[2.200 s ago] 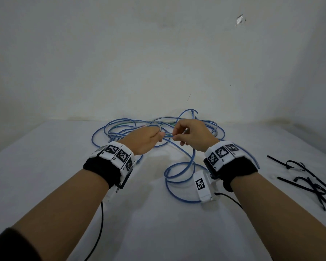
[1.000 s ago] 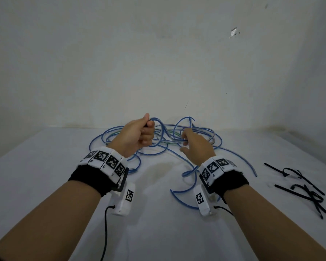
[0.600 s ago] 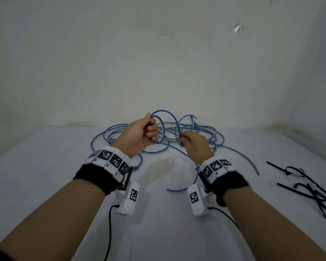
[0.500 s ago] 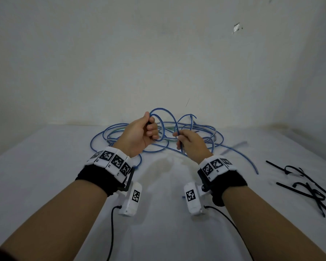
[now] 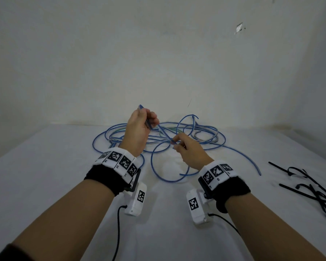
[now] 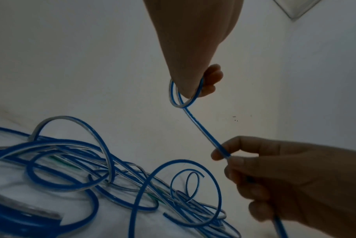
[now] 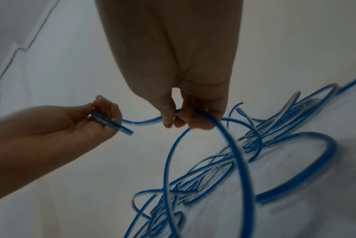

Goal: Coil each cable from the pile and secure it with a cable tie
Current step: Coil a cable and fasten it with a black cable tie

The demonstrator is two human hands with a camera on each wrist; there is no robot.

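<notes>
A tangled pile of blue cables (image 5: 179, 134) lies on the white table (image 5: 45, 181) near the back wall. My left hand (image 5: 143, 125) is raised above the pile and grips a small loop of blue cable (image 6: 181, 96), with the cable's end poking up past the fingers. From there the cable runs taut down to my right hand (image 5: 184, 147), which pinches it between thumb and forefinger (image 6: 220, 154). Below the right hand the cable (image 7: 230, 145) hangs in a wide loop to the table. Black cable ties (image 5: 307, 187) lie at the right.
The pale wall (image 5: 158, 63) stands close behind the cable pile. White camera units with black leads hang under both wrists (image 5: 137, 198). Bare table surface lies at the left and in front of my arms.
My left hand has lifted higher with its small loop. My right hand has slid down and toward me along the cable, so the length between the hands is now stretched straight.
</notes>
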